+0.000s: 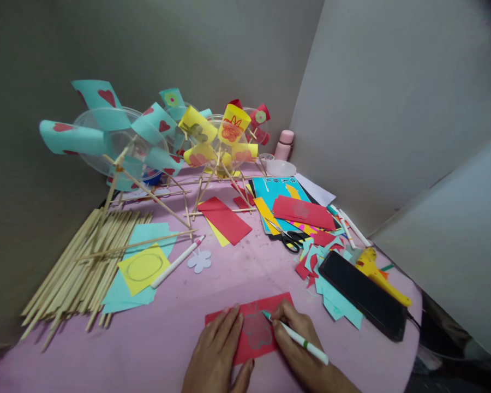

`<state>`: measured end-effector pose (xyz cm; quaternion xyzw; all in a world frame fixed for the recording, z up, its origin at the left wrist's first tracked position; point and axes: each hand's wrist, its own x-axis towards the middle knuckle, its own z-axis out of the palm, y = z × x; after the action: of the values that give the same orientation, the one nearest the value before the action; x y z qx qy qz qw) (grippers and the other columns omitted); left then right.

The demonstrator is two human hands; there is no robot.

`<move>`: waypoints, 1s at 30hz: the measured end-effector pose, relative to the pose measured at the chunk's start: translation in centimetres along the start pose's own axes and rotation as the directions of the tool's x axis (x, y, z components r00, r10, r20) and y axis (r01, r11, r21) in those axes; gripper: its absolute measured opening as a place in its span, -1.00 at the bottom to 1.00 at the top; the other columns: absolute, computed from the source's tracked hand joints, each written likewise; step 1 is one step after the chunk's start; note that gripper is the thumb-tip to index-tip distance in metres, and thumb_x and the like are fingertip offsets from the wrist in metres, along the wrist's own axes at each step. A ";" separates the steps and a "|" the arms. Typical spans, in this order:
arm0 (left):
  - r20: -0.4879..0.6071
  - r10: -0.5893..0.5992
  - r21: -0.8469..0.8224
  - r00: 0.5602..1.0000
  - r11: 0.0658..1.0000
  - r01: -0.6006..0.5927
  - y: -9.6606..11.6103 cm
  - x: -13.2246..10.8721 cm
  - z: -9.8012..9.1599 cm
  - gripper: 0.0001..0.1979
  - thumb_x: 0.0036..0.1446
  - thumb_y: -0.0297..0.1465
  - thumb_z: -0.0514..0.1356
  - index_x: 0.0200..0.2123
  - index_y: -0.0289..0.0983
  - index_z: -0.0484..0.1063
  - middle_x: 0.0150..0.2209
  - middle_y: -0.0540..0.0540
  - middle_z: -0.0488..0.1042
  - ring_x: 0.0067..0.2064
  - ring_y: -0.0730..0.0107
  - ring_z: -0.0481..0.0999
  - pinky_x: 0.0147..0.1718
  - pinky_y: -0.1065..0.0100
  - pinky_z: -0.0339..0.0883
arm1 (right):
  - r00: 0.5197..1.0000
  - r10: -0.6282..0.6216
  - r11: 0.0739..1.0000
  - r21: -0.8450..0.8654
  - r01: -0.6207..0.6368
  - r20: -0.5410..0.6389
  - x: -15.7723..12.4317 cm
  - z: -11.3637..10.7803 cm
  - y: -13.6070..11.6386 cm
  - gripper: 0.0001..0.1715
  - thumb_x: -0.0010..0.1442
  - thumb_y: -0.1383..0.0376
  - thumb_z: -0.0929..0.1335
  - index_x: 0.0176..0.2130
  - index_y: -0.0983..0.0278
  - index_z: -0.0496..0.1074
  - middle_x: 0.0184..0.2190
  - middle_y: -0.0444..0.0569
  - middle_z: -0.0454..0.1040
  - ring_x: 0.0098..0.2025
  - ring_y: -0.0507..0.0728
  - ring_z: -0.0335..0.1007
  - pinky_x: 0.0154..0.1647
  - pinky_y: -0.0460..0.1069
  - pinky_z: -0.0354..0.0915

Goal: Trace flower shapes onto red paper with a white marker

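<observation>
A red paper rectangle (245,353) lies near the front edge of the table, with a greyish flower-like shape drawn on it. My left hand (216,352) rests flat on the paper's left part, fingers stretched out. In my right hand (295,334) is a white marker (305,343) with a green band, pinched between thumb and fingers. Its green tip is at the paper, by the upper right of the drawn shape. Beyond the paper lies a white flower-shaped cutout (199,261), beside a white marker with a pink tip (178,262).
Bamboo sticks (77,267) and yellow paper with a drawn oval (145,268) lie left. Paper pinwheels on stick stands (120,164) rise behind. At right are black scissors (291,240), paper scraps (311,259), a cabled phone (364,295) and a yellow tool (378,273). Walls border the table.
</observation>
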<state>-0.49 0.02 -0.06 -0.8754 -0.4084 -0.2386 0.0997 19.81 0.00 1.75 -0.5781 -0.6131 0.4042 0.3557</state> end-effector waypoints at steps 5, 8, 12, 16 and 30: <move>0.004 -0.010 -0.003 1.000 1.000 0.010 0.1 -0.1 0.0 -0.43 0.05 -0.30 0.18 0.14 -0.32 0.24 0.09 -0.17 0.42 0.05 0.20 0.44 -0.08 0.30 0.41 | 0.999 0.008 0.999 0.053 -0.006 -0.031 0.0 0.0 0.3 -0.89 0.14 0.35 0.20 -0.43 0.22 0.19 -0.62 -0.27 0.19 -0.59 0.01 0.09 -0.56 -0.11 0.00; -0.002 -0.001 0.018 1.000 1.000 0.001 0.2 -0.1 0.0 -0.44 0.05 -0.29 0.17 0.12 -0.34 0.25 0.09 -0.18 0.42 0.05 0.20 0.45 -0.10 0.30 0.42 | 0.998 0.031 0.996 0.082 -0.026 -0.061 -0.1 -0.1 0.1 -0.89 0.13 0.33 0.20 -0.45 0.22 0.20 -0.63 -0.26 0.20 -0.59 0.01 0.08 -0.56 -0.10 0.01; 0.012 -0.008 0.002 1.000 1.000 0.008 0.1 0.0 0.0 -0.45 0.05 -0.31 0.17 0.13 -0.32 0.25 0.10 -0.16 0.41 0.05 0.21 0.44 -0.09 0.30 0.42 | 0.978 0.109 0.985 0.153 -0.082 -0.178 -0.2 -0.5 0.1 -0.87 0.10 0.30 0.20 -0.48 0.21 0.19 -0.63 -0.25 0.16 -0.56 0.04 0.08 -0.55 -0.09 0.03; 0.001 0.000 0.004 1.000 1.000 0.000 0.0 0.0 0.0 -0.46 0.05 -0.31 0.18 0.12 -0.34 0.27 0.09 -0.17 0.42 0.05 0.20 0.44 -0.10 0.29 0.43 | 0.977 0.125 0.978 0.187 -0.091 -0.175 -0.1 -0.6 0.3 -0.88 0.10 0.29 0.20 -0.48 0.20 0.19 -0.64 -0.27 0.13 -0.57 0.04 0.05 -0.56 -0.08 0.00; 0.001 0.027 0.048 1.000 0.998 -0.027 0.1 0.2 0.1 -0.46 0.02 -0.31 0.18 0.09 -0.39 0.30 0.08 -0.20 0.43 0.03 0.17 0.45 -0.13 0.27 0.44 | 0.993 0.080 0.995 0.072 -0.074 -0.085 0.2 -0.5 -0.6 -0.87 0.11 0.30 0.18 -0.47 0.21 0.18 -0.62 -0.25 0.17 -0.56 0.04 0.11 -0.53 -0.08 0.01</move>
<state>-0.29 0.09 -0.07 -0.8781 -0.4024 -0.2272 0.1240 20.03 0.25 2.46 -0.6059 -0.5600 0.4126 0.3860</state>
